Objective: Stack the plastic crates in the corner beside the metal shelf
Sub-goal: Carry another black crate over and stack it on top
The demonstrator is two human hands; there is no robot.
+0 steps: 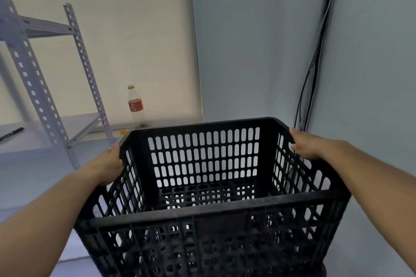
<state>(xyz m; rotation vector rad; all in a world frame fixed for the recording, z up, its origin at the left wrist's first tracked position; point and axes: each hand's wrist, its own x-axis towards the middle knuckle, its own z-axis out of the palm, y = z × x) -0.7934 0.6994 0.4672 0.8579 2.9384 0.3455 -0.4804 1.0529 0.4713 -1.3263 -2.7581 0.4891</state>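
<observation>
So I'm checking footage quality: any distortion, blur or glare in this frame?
Head view: wide-angle bending curves the wall corner and the metal shelf uprights; light is soft and even, without glare; the black crate, gripped by the left hand and right hand, is fairly sharp, while the bottle and frame edges look slightly soft.

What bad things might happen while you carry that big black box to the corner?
1. The bottle stands on the floor ahead near the corner; the crate could knock it over.
2. Cables hang down the wall on the right; a crate edge might snag them.
3. The left hand and right hand grip only the rim, so it may tip.
</observation>
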